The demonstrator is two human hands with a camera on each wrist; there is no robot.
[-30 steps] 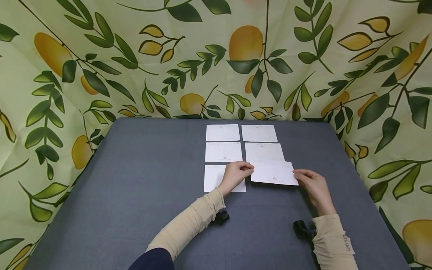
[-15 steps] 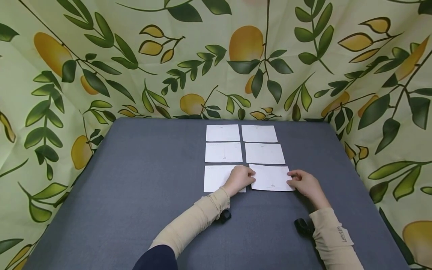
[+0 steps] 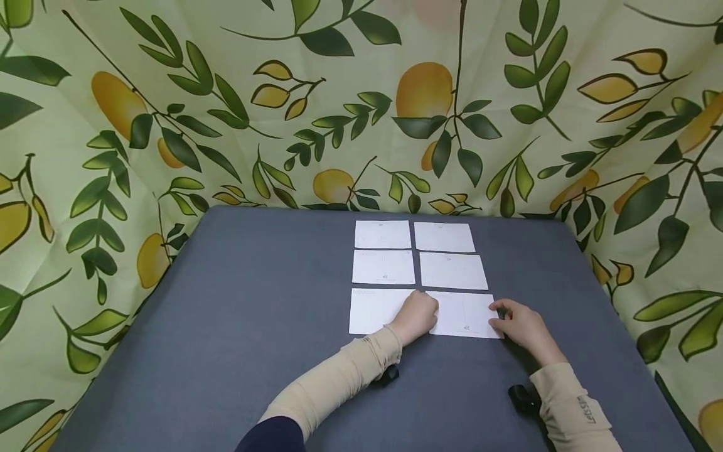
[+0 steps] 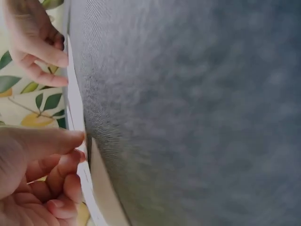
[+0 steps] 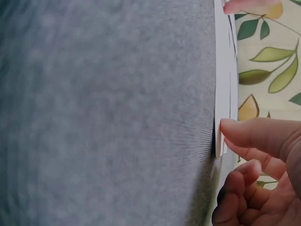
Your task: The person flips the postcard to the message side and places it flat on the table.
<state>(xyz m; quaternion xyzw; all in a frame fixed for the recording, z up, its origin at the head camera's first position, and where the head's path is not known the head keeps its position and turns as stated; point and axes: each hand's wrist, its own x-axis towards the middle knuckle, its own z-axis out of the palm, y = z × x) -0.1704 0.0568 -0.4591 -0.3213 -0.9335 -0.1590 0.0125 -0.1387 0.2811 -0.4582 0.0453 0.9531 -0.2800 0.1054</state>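
A white paper card with a small dark print near its front edge lies at the front right of a two-column grid. My left hand pinches its left edge, thumb and index fingertip together there, and overlaps the neighbouring white card. At the opposite edge, my right hand holds the card's right corner between thumb and index finger. The right wrist view shows the thumb on the card's edge, close over the cloth. In the left wrist view the other fingers are curled.
Several more white cards, including one at the back left and one in the middle right, lie in rows behind. Grey cloth covers the table. A fruit-and-leaf patterned curtain hangs behind and at both sides.
Both hands have brought the card down and toward the front, from overlapping the card behind it to the front row's right place. The head view has tilted up slightly.
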